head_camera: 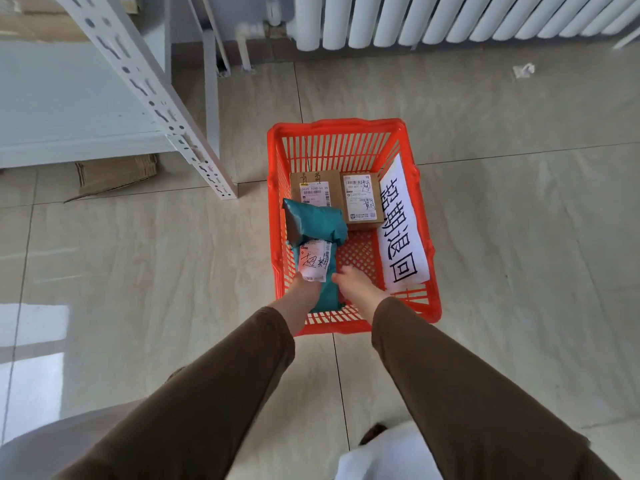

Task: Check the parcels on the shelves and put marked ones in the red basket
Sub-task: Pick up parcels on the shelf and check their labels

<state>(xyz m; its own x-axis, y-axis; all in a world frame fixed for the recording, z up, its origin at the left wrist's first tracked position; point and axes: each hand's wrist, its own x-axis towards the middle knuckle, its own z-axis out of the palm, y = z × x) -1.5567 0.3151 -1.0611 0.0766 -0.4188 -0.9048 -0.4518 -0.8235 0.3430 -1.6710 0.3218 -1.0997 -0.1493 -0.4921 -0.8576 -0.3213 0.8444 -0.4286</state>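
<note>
Both hands reach down into the red basket standing on a tiled floor, the arms in brown sleeves. The left hand grips the near end of a teal parcel, its fingers wrapped under the bag beside the white shipping label (handwritten black marks run across it). The right hand sits just right of the same parcel at its near end, touching it or nearly so; whether its fingers are curled or spread cannot be told from this angle. The teal parcel lies lengthwise inside the basket, its far end overlapping a brown box beyond the left hand. A second brown box, also labelled and marked, rests beyond the right hand. A white paper sign with large black characters leans along the basket's wall to the right of the right hand. White metal shelving stands far left of the left hand, a white radiator well beyond both.
</note>
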